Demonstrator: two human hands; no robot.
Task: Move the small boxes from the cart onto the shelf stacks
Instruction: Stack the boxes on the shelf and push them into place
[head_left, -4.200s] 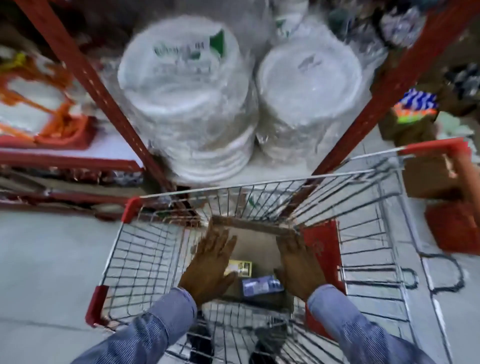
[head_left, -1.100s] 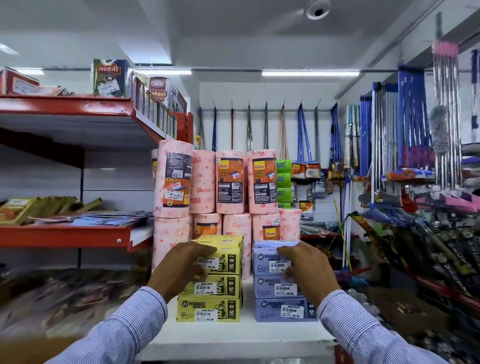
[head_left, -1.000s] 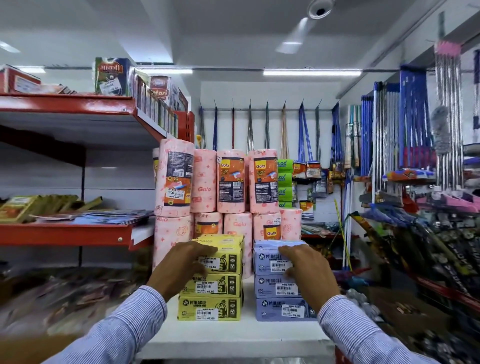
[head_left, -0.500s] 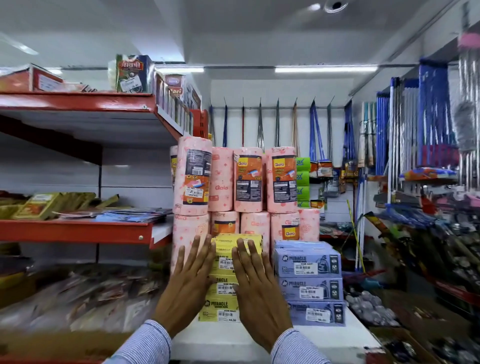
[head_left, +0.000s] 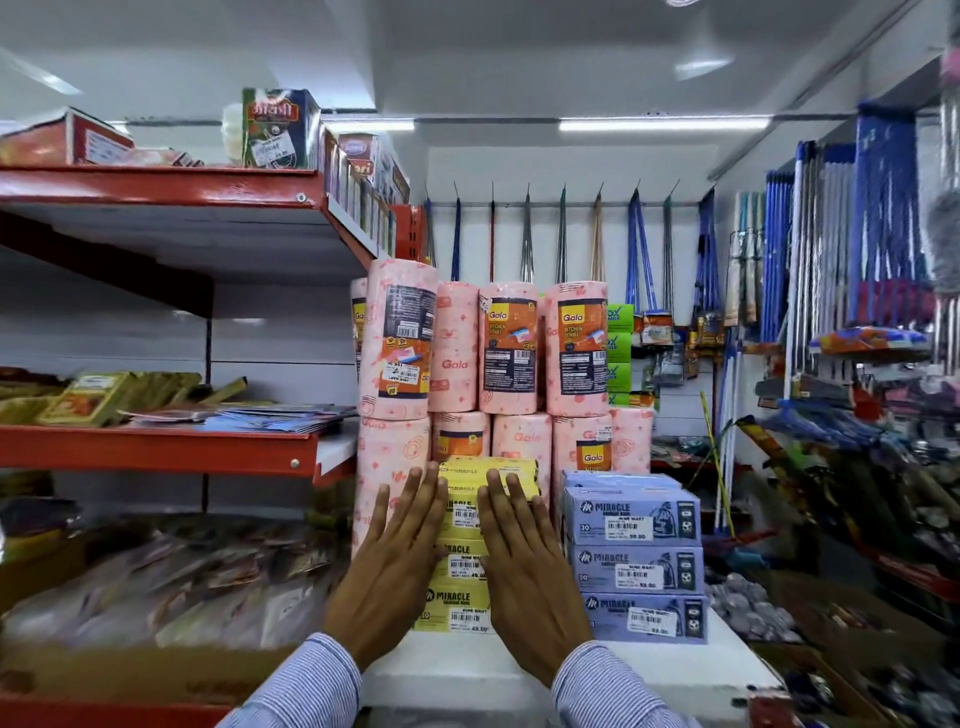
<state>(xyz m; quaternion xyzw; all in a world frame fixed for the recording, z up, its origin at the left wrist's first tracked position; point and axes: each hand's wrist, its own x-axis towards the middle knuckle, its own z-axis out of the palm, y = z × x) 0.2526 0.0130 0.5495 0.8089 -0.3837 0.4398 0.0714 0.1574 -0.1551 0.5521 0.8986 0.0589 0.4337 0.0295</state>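
Observation:
A stack of yellow small boxes (head_left: 464, 556) stands on the white shelf top (head_left: 675, 670), with a stack of three blue-violet boxes (head_left: 636, 564) right beside it. My left hand (head_left: 397, 566) and my right hand (head_left: 524, 566) lie flat, fingers stretched upward, against the front of the yellow stack. Neither hand grips a box. The hands cover much of the yellow stack's front. The cart is out of view.
Pink kitchen-towel rolls (head_left: 457, 358) are stacked directly behind the boxes. Red shelves (head_left: 156, 447) with packets run along the left. Brooms and mops (head_left: 831, 249) hang at the back and right. Bagged goods (head_left: 171, 587) fill the lower left.
The hands came up from the cart and set one box on each stack. They then let go, and both shifted onto the front of the yellow stack. The view moved slightly left.

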